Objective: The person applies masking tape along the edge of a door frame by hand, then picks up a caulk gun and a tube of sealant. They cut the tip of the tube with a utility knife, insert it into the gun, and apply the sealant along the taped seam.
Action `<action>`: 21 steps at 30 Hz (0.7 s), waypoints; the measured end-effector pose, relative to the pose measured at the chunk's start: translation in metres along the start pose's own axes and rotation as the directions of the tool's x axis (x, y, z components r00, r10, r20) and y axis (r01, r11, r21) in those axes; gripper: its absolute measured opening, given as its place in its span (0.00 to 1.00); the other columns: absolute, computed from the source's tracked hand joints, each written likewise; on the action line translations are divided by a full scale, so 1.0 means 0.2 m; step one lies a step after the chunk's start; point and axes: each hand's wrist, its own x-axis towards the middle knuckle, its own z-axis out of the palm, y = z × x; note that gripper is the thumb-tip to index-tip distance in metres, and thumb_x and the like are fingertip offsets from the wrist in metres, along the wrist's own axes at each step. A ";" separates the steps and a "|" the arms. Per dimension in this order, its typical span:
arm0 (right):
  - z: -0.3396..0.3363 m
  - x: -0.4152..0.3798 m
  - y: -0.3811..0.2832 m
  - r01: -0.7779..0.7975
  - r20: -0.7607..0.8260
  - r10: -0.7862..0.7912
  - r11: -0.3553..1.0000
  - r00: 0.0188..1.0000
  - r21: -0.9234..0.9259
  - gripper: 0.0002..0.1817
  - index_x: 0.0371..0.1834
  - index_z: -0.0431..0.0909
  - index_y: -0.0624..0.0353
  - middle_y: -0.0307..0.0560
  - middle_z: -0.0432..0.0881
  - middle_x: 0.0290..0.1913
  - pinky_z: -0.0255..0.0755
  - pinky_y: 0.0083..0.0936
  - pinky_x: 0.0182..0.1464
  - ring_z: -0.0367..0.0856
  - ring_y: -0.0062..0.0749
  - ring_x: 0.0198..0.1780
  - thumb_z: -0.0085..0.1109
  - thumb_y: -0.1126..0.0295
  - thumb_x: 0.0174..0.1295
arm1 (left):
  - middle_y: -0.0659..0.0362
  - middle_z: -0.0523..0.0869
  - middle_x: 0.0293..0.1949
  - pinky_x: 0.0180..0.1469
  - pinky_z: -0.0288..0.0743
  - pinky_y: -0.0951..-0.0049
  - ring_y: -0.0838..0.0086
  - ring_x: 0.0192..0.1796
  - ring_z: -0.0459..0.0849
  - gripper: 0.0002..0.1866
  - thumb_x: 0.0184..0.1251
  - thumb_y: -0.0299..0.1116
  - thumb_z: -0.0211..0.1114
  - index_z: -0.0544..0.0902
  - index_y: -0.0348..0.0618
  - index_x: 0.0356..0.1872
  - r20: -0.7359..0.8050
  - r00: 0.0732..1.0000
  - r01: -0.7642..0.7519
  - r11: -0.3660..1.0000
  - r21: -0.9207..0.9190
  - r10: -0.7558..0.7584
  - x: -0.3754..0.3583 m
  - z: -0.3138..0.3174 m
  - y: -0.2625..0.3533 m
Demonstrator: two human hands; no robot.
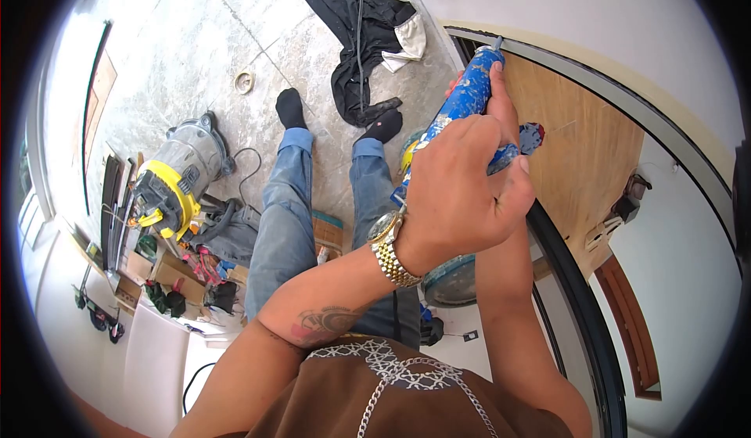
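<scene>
A paint-spattered blue caulking gun (461, 98) slants up and to the right, its nozzle (498, 43) at the dark edge of a curved-looking grey metal frame (579, 66) beside the wall. Closed round the rear part of the gun is my left hand (461, 195), with a gold and silver watch (385, 242) on the wrist. Farther forward, my right hand (503, 105) holds the gun's barrel from below, its thumb along the side. Part of the gun's blue handle shows between the two hands; the trigger is hidden.
Dark clothing and a cable (361, 47) lie on the tiled floor near my feet. A tape roll (244, 83) and a grey-yellow vacuum (188, 160) are at the left, with boxes and clutter below. A wooden panel (579, 133) stands behind the frame; a bucket (454, 283) is below my hands.
</scene>
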 end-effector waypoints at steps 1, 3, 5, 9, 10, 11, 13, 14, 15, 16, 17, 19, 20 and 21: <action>0.00 -0.01 0.00 -0.006 0.006 0.006 1.000 1.000 0.013 0.27 0.39 0.75 0.49 0.34 0.77 0.32 0.73 0.24 0.39 0.73 0.20 0.31 0.52 0.35 0.73 | 0.48 0.79 0.29 0.36 0.73 0.62 0.53 0.31 0.79 0.07 0.61 0.31 0.63 0.80 0.36 0.34 -0.001 1.000 0.002 1.000 -0.006 -0.002 0.00 0.00 0.01; 0.01 -0.02 0.00 -0.006 -0.004 0.006 1.000 1.000 0.023 0.28 0.38 0.74 0.49 0.34 0.77 0.32 0.73 0.24 0.38 0.73 0.20 0.30 0.52 0.34 0.73 | 0.48 0.80 0.29 0.36 0.73 0.62 0.52 0.32 0.80 0.07 0.60 0.31 0.63 0.79 0.36 0.33 -0.002 1.000 0.004 1.000 -0.013 -0.004 0.00 0.00 0.02; 0.01 -0.02 -0.01 -0.006 -0.015 0.007 0.999 1.000 0.033 0.28 0.38 0.74 0.49 0.33 0.77 0.31 0.73 0.24 0.38 0.73 0.19 0.30 0.53 0.33 0.72 | 0.48 0.80 0.29 0.36 0.73 0.62 0.52 0.31 0.80 0.07 0.60 0.31 0.63 0.79 0.36 0.33 -0.002 1.000 -0.005 1.000 -0.017 0.005 0.00 0.00 0.03; 0.00 -0.12 0.01 0.076 0.102 -0.082 0.995 0.991 0.061 0.27 0.53 0.77 0.54 0.38 0.80 0.42 0.74 0.24 0.49 0.77 0.21 0.40 0.48 0.40 0.78 | 0.48 0.80 0.29 0.36 0.74 0.61 0.52 0.31 0.80 0.07 0.60 0.31 0.63 0.79 0.37 0.33 0.008 1.000 -0.012 1.000 0.002 0.012 0.00 -0.02 0.06; 0.00 -0.17 0.03 0.196 0.162 -0.203 0.979 0.966 0.059 0.27 0.60 0.76 0.56 0.40 0.81 0.46 0.74 0.24 0.53 0.78 0.22 0.45 0.45 0.43 0.81 | 0.48 0.80 0.29 0.36 0.74 0.61 0.52 0.31 0.80 0.07 0.60 0.30 0.63 0.79 0.37 0.33 0.003 1.000 -0.010 1.000 -0.003 0.010 0.00 -0.02 0.07; 0.00 -0.20 0.04 0.196 0.161 -0.203 0.979 0.966 0.059 0.27 0.60 0.76 0.56 0.40 0.81 0.46 0.74 0.24 0.53 0.78 0.22 0.45 0.45 0.43 0.81 | 0.49 0.80 0.29 0.35 0.74 0.61 0.52 0.31 0.80 0.06 0.60 0.30 0.63 0.79 0.37 0.32 -0.002 1.000 -0.008 1.000 -0.007 0.008 0.00 -0.02 0.08; -0.01 -0.23 0.05 0.312 0.239 -0.319 0.948 0.917 0.067 0.28 0.70 0.70 0.59 0.44 0.80 0.54 0.72 0.24 0.60 0.77 0.23 0.52 0.41 0.48 0.84 | 0.49 0.80 0.29 0.35 0.74 0.61 0.52 0.31 0.80 0.06 0.60 0.30 0.63 0.79 0.37 0.32 -0.005 1.000 -0.015 1.000 -0.017 0.015 -0.01 -0.03 0.09; 0.00 -0.20 0.04 0.316 0.237 -0.324 0.946 0.916 0.071 0.28 0.70 0.70 0.59 0.44 0.80 0.54 0.72 0.24 0.60 0.77 0.23 0.52 0.41 0.48 0.84 | 0.49 0.80 0.29 0.35 0.73 0.61 0.52 0.31 0.80 0.06 0.60 0.30 0.63 0.79 0.37 0.32 -0.007 1.000 -0.022 0.999 -0.025 0.022 0.00 -0.03 0.10; 0.01 -0.15 0.01 0.196 0.107 -0.203 0.978 0.973 0.072 0.28 0.58 0.74 0.61 0.47 0.82 0.46 0.76 0.29 0.51 0.81 0.29 0.45 0.46 0.43 0.80 | 0.49 0.80 0.29 0.35 0.73 0.61 0.52 0.31 0.80 0.06 0.60 0.30 0.63 0.79 0.37 0.32 -0.001 1.000 -0.027 0.999 -0.024 0.027 0.00 -0.03 0.11; 0.01 -0.10 -0.02 0.074 -0.024 -0.072 0.993 0.997 0.092 0.31 0.47 0.77 0.62 0.50 0.84 0.39 0.81 0.34 0.43 0.84 0.36 0.38 0.51 0.38 0.76 | 0.49 0.80 0.28 0.34 0.73 0.62 0.53 0.30 0.80 0.06 0.60 0.30 0.63 0.79 0.38 0.32 -0.002 0.999 -0.041 0.999 -0.025 0.041 0.00 -0.04 0.11; -0.01 -0.05 -0.02 0.079 -0.027 -0.077 0.992 0.997 0.099 0.31 0.47 0.77 0.62 0.50 0.84 0.39 0.81 0.34 0.43 0.84 0.36 0.38 0.51 0.38 0.76 | 0.49 0.79 0.28 0.33 0.73 0.62 0.53 0.29 0.79 0.06 0.60 0.30 0.63 0.80 0.38 0.32 -0.002 0.999 -0.054 0.998 -0.027 0.054 0.01 -0.04 0.12; -0.08 0.04 0.02 0.025 0.026 -0.029 0.987 0.999 0.158 0.30 0.47 0.78 0.61 0.50 0.84 0.40 0.81 0.36 0.44 0.84 0.36 0.39 0.54 0.40 0.75 | 0.50 0.79 0.27 0.33 0.72 0.63 0.55 0.29 0.79 0.06 0.60 0.30 0.63 0.80 0.38 0.33 0.018 0.998 -0.060 0.998 -0.035 0.060 0.00 -0.05 0.12; -0.09 0.04 0.02 0.032 0.019 -0.035 0.985 0.999 0.167 0.30 0.47 0.78 0.61 0.50 0.84 0.40 0.81 0.36 0.44 0.84 0.36 0.39 0.54 0.40 0.75 | 0.51 0.79 0.27 0.32 0.71 0.63 0.57 0.28 0.78 0.06 0.61 0.30 0.63 0.80 0.38 0.34 0.033 0.997 -0.062 0.997 -0.042 0.063 0.00 -0.05 0.13; -0.08 0.04 0.02 0.024 0.046 -0.035 0.974 0.998 0.225 0.29 0.48 0.77 0.62 0.49 0.83 0.40 0.81 0.36 0.44 0.84 0.36 0.40 0.55 0.41 0.75 | 0.51 0.79 0.27 0.32 0.71 0.63 0.57 0.28 0.78 0.06 0.61 0.30 0.63 0.80 0.38 0.34 0.046 0.996 -0.068 0.997 -0.044 0.070 0.00 -0.06 0.13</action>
